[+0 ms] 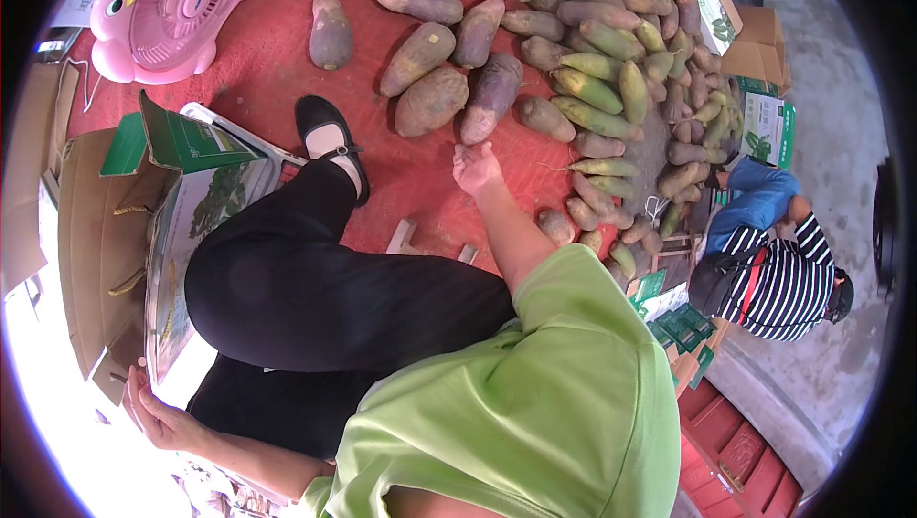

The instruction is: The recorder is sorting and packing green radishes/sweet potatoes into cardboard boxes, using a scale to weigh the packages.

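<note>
My right hand point(476, 169) is stretched forward over the red floor, its fingers loosely curled with a gap between them. Its fingertips are at the near end of a large purple-brown radish point(492, 98); whether they touch it is hard to tell. Beside that radish lie a rounder, browner radish point(432, 102) and a longer one with a pale end point(417, 59). My left hand point(164, 420) is low at the left, beside the lower corner of an upright open carton point(107, 222). Its fingers are apart and I see nothing held in them.
A heap of green and purple radishes point(611, 60) spreads to the right. At the upper left stands a pink fan point(181, 7). Printed green-and-white cartons point(764, 126) are at the right, near a person in a striped top point(778, 279). My shoe point(330, 141) rests on the red floor point(258, 88).
</note>
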{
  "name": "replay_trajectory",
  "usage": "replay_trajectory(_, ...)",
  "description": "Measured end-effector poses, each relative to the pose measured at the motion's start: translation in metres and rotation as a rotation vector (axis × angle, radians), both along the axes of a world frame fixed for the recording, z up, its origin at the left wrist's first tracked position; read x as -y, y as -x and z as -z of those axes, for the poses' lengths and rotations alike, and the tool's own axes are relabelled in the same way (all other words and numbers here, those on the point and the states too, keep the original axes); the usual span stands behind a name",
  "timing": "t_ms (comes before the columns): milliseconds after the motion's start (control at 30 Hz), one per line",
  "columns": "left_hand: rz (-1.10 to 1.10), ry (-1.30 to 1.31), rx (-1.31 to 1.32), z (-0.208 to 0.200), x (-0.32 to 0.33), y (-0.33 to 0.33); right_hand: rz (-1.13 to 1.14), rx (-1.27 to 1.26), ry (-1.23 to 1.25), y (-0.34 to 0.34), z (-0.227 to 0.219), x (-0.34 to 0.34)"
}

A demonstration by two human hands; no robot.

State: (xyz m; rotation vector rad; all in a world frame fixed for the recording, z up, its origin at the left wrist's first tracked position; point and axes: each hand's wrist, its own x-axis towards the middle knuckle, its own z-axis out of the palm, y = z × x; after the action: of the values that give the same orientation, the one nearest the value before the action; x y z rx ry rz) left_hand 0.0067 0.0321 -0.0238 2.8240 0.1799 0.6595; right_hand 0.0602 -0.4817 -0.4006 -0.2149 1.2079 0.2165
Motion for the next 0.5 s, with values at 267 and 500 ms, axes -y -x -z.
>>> replay_trajectory(267,-0.029,0.026,0.010,0.000,0.007,-0.005,0.217,-0.166,-0.006,-0.003,0.035,0.024)
replay_trajectory(500,-0.056,0.058,0.019,0.001,0.003,-0.004,0.348,-0.229,0.285,-0.021,0.003,0.084)
